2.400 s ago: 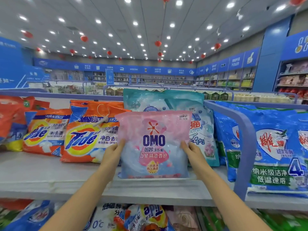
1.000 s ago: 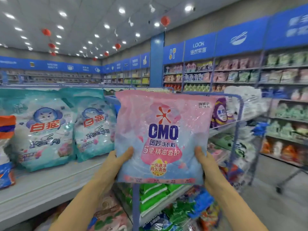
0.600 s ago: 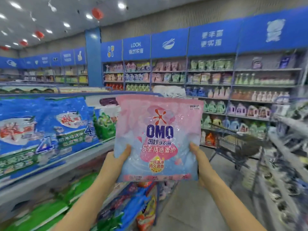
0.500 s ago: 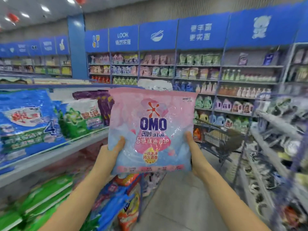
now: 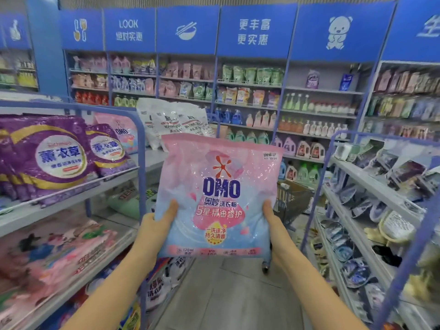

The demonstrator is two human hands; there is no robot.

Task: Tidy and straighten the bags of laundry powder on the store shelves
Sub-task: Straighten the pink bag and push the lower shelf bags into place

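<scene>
Behind the OMO bag point(image 5: 219, 198), across the aisle, I see wall shelves point(image 5: 250, 108) under blue signs point(image 5: 254, 32). They are packed with pouches and bottles too small for me to read. Left of the bag runs a shelf point(image 5: 71, 194) with a blue frame. Right of the bag stands a rack point(image 5: 371, 186) of blurred goods that look like slippers. Below the bag lies the grey floor point(image 5: 226, 294).

The bag itself is pink at the top and pale blue lower down. It is upright with its printed front toward me, held in the air over the aisle and touching no shelf.

Left of it, purple bags point(image 5: 47, 158) lean in a row on the shelf's upper level. Between them and the bag, a pink bag point(image 5: 123, 132) with the same OMO mark sits partly hidden by the frame post. Above and just left of the bag, white bags point(image 5: 171, 122) stand bunched at the shelf end. A wire cart point(image 5: 290, 198) shows past the bag's right edge, mostly hidden.

My left hand point(image 5: 154, 227) grips the bag's lower left edge, thumb flat on the front and fingers out of sight behind. My right hand point(image 5: 276, 225) grips the lower right edge the same way. A small sticker point(image 5: 269, 156) sits in the bag's upper right corner.
</scene>
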